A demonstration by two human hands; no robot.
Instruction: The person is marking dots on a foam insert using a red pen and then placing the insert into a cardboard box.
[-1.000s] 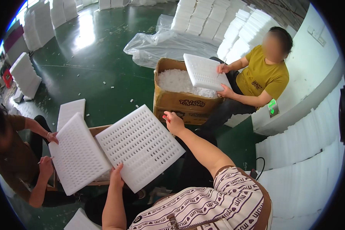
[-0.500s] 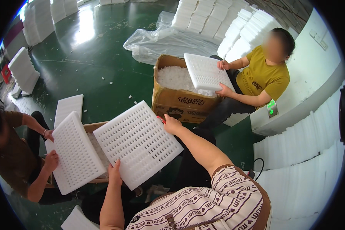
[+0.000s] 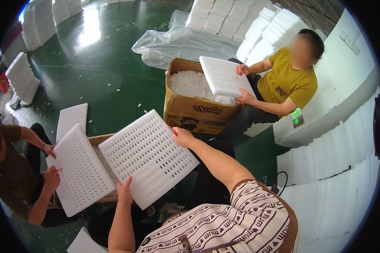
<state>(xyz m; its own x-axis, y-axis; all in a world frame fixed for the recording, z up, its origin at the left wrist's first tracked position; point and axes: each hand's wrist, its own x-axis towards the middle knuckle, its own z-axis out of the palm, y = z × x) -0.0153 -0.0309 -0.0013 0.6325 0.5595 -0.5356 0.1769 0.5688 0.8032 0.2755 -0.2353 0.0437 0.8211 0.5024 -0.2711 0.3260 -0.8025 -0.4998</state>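
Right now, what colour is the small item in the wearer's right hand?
The small item in the right hand shows red, seen in the head view.

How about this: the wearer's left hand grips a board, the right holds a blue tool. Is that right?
No: the tool in the right hand is red, not blue, as the head view shows. The left hand does grip a board.

floor [image 3: 114, 55]: green, glossy | glare [image 3: 90, 29]: bright, upper left | wall [image 3: 335, 80]: white, right | sign [image 3: 297, 118]: green, low on wall
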